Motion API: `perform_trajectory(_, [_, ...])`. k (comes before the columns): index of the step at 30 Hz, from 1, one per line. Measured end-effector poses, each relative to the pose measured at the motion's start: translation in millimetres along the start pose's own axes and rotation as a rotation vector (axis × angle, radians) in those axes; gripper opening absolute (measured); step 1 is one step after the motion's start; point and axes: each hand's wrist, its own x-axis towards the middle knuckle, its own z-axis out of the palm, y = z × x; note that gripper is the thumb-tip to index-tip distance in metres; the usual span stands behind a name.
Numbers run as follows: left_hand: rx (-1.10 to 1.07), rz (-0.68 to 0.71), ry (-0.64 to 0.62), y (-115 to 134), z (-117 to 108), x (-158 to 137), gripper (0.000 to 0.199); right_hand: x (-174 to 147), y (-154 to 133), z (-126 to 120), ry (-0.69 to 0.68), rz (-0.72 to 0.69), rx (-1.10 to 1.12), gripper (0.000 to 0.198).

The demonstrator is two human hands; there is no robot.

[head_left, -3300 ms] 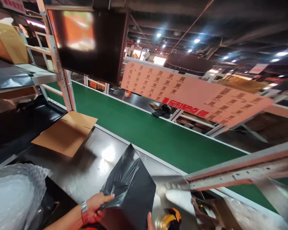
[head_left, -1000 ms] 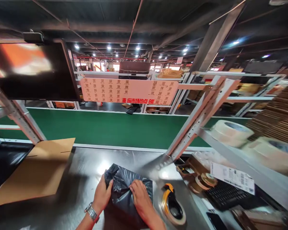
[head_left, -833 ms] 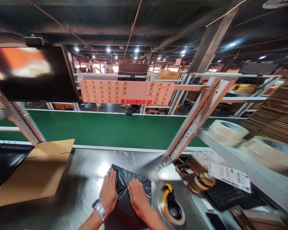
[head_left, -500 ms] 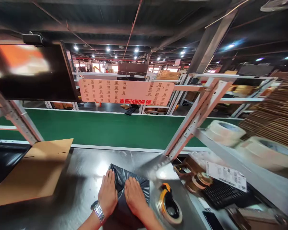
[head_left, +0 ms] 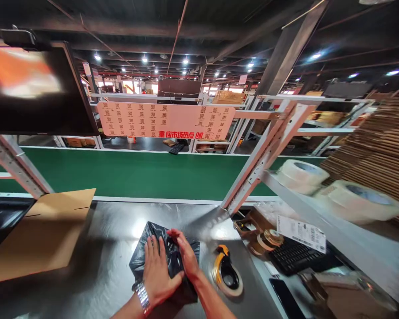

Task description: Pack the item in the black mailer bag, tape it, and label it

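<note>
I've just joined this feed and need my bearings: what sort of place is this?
Most likely a packing station in a warehouse. A long green conveyor belt runs behind the shiny steel bench, big rolls of beige packing tape sit on a shelf, and both hands, left hand and right hand, press a black plastic mailer bag.

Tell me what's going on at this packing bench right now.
A person has both hands on a black plastic bag lying on the shiny metal table. The left hand lies flat on top; the right hand curls over its far edge. A yellow tape dispenser sits just right of the bag, a flattened cardboard sheet to the left. The green conveyor belt runs beyond the table.
</note>
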Motion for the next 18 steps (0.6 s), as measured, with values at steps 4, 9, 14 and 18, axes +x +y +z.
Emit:
perform_trajectory(4, [-0.007,-0.125,-0.057,24.1,4.7,11.1,0.148,10.3,-10.9,-13.9,0.027,0.143,0.422,0.068])
perform_trajectory(9, [0.092,-0.164,0.040,34.7,11.2,16.1,0.126,17.9,-24.0,-24.6,-0.088,0.300,0.650,0.061])
perform_trajectory(14, [0.141,-0.101,0.183,28.8,19.5,6.9,0.103,7.6,-29.2,-74.6,0.075,0.132,0.554,0.061])
perform_trajectory(18, [0.191,-0.068,0.234,28.0,19.9,3.5,0.107,-23.3,5.1,-168.9,0.574,0.070,-0.100,0.069])
